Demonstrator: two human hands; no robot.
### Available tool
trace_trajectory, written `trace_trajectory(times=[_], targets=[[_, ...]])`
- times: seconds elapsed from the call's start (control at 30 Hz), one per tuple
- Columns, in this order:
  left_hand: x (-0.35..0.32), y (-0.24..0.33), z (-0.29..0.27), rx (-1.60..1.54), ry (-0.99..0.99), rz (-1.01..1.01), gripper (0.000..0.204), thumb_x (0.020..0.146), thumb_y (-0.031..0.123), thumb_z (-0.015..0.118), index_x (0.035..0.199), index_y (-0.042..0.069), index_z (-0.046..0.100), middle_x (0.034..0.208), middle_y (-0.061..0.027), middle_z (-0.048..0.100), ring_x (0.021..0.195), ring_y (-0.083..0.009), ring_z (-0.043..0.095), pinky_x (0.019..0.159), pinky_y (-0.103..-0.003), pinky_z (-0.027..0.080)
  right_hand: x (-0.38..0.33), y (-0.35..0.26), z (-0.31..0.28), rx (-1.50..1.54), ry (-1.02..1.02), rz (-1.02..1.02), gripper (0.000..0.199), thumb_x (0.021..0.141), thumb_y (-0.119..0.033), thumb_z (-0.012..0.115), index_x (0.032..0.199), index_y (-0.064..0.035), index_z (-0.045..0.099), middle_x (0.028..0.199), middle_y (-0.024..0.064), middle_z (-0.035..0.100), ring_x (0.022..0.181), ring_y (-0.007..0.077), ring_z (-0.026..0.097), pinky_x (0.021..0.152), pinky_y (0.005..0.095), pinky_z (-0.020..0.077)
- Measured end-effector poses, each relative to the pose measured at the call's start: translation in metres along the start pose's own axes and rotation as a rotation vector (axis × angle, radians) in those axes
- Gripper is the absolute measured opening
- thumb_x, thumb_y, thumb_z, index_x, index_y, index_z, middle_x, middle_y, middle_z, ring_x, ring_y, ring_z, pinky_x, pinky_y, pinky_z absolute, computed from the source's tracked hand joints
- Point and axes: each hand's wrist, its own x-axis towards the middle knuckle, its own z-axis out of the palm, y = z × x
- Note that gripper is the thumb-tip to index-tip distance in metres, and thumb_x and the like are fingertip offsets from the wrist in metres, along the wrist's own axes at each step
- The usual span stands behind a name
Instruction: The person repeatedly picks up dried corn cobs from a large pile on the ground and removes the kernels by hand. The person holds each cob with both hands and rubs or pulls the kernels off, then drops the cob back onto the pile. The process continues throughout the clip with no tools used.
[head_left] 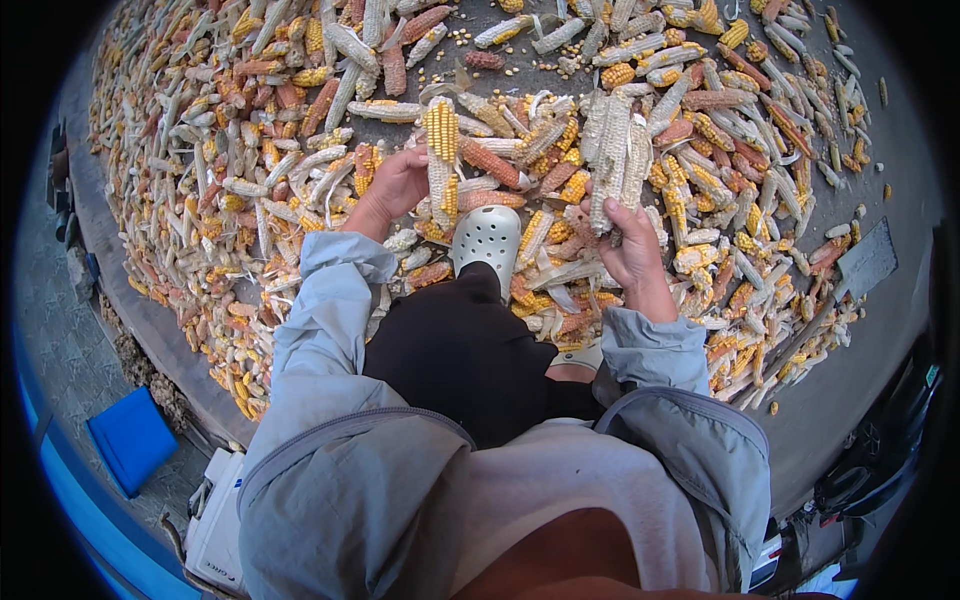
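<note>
My left hand has its fingers closed at the side of an upright corn cob. Yellow kernels show on the upper part of this cob, while lower down it looks paler. In my right hand, the thumb and fingers grip a few pale corn cobs side by side, pointing away from me. How far my right fingers wrap beneath them is hidden. Around both hands lies a thick spread of corn cobs, some yellow with kernels, others whitish or reddish.
Between my hands is my pale perforated clog, below a black-clad knee. A flat grey shovel blade lies at the right edge of the corn. Left, beyond the ground's edge, are a blue box-like object and a white machine.
</note>
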Motion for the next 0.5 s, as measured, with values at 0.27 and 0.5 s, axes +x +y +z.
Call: trace_trajectory(times=[0.27, 0.5], targets=[[0.032, 0.003, 0.043, -0.092, -0.103, -0.004, 0.041, 0.084, 0.023, 0.049, 0.118, 0.001, 0.048, 0.101, -0.0106, 0.059, 0.094, -0.0248, 0.057, 0.087, -0.042, 0.043, -0.004, 0.005, 0.003, -0.024, 0.022, 0.002, 0.036, 0.083, -0.009, 0.061, 0.115, -0.004, 0.046, 0.103, 0.0085, 0.06, 0.089, 0.0198, 0.061, 0.077, 0.0352, 0.0507], [0.073, 0.066, 0.013, 0.64, 0.84, 0.341, 0.05, 0.083, 0.029, 0.054, 0.123, -0.001, 0.044, 0.109, -0.0105, 0.055, 0.1, -0.02, 0.053, 0.082, -0.033, 0.044, -0.01, 0.001, -0.007, 0.015, 0.073, -0.004, 0.038, 0.083, -0.008, 0.059, 0.118, -0.0001, 0.045, 0.107, 0.012, 0.06, 0.091, 0.021, 0.061, 0.081, 0.0339, 0.0499]])
